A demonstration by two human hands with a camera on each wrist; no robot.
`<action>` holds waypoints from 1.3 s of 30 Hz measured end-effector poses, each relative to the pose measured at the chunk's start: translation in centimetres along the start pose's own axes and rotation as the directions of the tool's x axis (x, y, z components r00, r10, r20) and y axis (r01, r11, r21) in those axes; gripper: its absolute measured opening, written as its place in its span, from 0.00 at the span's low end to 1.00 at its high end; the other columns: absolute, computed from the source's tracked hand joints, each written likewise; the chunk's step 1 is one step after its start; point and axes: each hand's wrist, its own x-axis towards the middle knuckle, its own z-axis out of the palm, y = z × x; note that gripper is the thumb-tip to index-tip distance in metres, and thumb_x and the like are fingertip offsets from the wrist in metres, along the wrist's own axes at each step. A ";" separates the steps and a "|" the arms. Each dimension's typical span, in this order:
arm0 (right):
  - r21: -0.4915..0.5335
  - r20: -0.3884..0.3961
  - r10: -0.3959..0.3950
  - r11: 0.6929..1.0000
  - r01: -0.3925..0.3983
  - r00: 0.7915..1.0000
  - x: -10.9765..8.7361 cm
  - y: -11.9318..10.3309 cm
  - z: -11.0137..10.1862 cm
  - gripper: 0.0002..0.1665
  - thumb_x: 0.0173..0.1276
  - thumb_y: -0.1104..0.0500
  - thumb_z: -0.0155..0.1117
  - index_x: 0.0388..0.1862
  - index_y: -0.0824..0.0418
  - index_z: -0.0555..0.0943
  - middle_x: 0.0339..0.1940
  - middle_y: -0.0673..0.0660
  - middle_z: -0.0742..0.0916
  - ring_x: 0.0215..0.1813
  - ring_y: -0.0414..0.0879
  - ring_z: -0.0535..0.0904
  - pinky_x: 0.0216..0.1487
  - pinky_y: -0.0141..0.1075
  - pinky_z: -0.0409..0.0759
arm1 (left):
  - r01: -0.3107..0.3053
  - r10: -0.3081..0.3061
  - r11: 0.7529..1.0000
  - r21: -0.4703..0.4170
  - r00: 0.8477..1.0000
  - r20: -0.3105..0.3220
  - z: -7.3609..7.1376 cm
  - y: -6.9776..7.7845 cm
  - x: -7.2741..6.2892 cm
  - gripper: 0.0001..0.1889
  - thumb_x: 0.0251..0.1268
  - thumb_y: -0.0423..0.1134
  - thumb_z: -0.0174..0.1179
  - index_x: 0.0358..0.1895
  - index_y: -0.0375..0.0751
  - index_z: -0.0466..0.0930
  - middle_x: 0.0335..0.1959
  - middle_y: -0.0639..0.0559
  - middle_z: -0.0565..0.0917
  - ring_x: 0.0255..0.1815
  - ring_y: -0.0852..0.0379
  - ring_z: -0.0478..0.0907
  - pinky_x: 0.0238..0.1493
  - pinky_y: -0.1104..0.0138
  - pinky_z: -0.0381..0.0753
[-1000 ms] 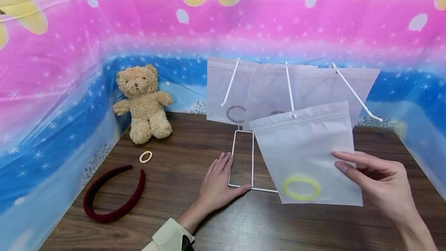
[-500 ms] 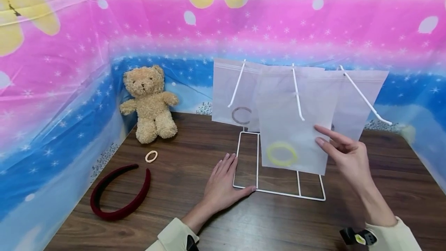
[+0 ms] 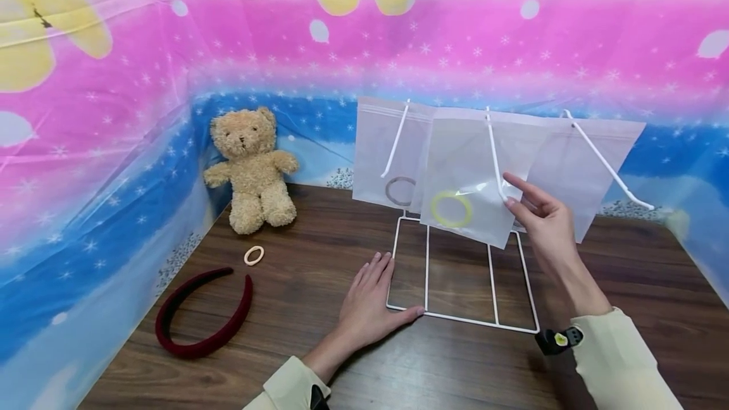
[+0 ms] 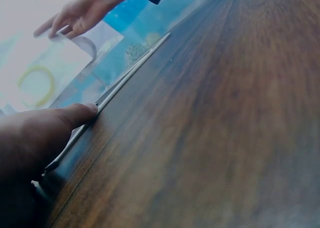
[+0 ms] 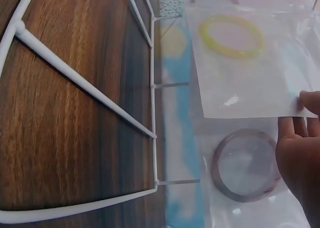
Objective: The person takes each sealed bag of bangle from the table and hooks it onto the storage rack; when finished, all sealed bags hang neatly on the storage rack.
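My right hand (image 3: 545, 229) pinches the right edge of a frosted zip bag (image 3: 467, 157), thumb in front and fingers behind. A yellow ring (image 5: 242, 53), like a bangle, shows through it. The bag's top is on the middle prong (image 3: 495, 150) of a white wire rack (image 3: 461, 319); its lower part tilts left. With straight fingers, my left hand (image 3: 367, 305) rests on the rack's base at the left front corner. Other frosted bags hang on the left prong (image 3: 397, 138) and right prong (image 3: 604, 154). A brownish ring (image 5: 217, 170) shows in the bag behind my right hand.
A teddy bear (image 3: 253, 169) sits at the back left, against the patterned cloth (image 3: 455, 30). In front of it, a cream ring (image 3: 247, 259) and a dark red headband (image 3: 196, 350) lie on the wooden table (image 3: 319, 233).
My right hand has moved left and away from me with the bag. The bag has slid back along the middle prong to the other bags. My left hand keeps its place on the rack.
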 end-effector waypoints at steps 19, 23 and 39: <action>-0.644 0.170 -0.132 0.735 0.211 0.977 -3.7 -0.3 -2.2 0.22 0.69 0.61 0.66 0.62 0.55 0.80 0.63 0.56 0.77 0.62 0.50 0.71 0.61 0.36 0.69 | -0.004 0.005 1.000 -0.003 1.000 0.014 0.2 0.3 0.5 0.56 0.52 0.77 0.55 0.74 0.35 0.60 0.75 0.44 0.60 0.77 0.50 0.50 0.75 0.57 0.49; -0.788 0.156 -0.120 0.583 0.197 0.980 -6.4 -0.8 -3.1 0.26 0.67 0.58 0.68 0.64 0.55 0.78 0.72 0.62 0.69 0.72 0.63 0.61 0.62 0.65 0.61 | -0.009 0.009 1.000 -0.008 1.000 0.017 0.2 0.5 0.6 0.56 0.52 0.78 0.54 0.74 0.36 0.60 0.75 0.44 0.60 0.77 0.49 0.50 0.75 0.57 0.49; -0.929 0.134 0.018 0.350 0.119 0.991 -12.9 0.9 -2.6 0.33 0.67 0.53 0.68 0.66 0.66 0.71 0.66 0.68 0.72 0.64 0.68 0.66 0.54 0.65 0.66 | 0.004 -0.004 1.000 -0.006 1.000 0.024 -0.1 -0.3 1.0 0.57 0.52 0.78 0.53 0.75 0.36 0.59 0.76 0.44 0.60 0.77 0.49 0.49 0.75 0.57 0.48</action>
